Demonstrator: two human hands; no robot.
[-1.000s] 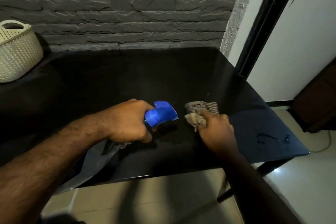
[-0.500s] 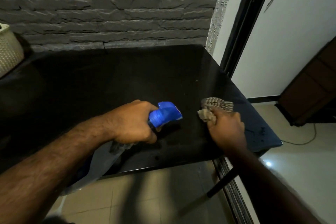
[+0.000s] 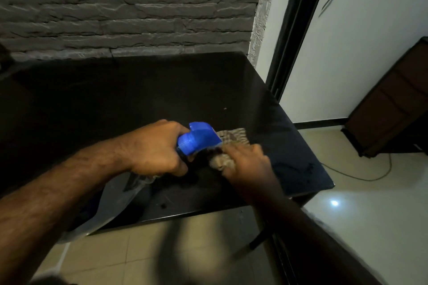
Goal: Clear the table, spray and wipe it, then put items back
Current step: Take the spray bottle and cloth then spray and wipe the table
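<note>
Gripping spray bottle (image 3: 199, 137), left hand (image 3: 155, 148) adjoins right hand (image 3: 247, 162) clutching cloth (image 3: 231, 140).

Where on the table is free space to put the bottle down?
The table is bare from the brick wall down to the hands. It is crowded near the front edge: left hand with the bottle, right hand with the cloth. Front right corner looks wet.

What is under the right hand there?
A crumpled cloth, pressed onto the black table by the right hand. The hand covers part of the cloth, and the tabletop beneath is hidden.
</note>
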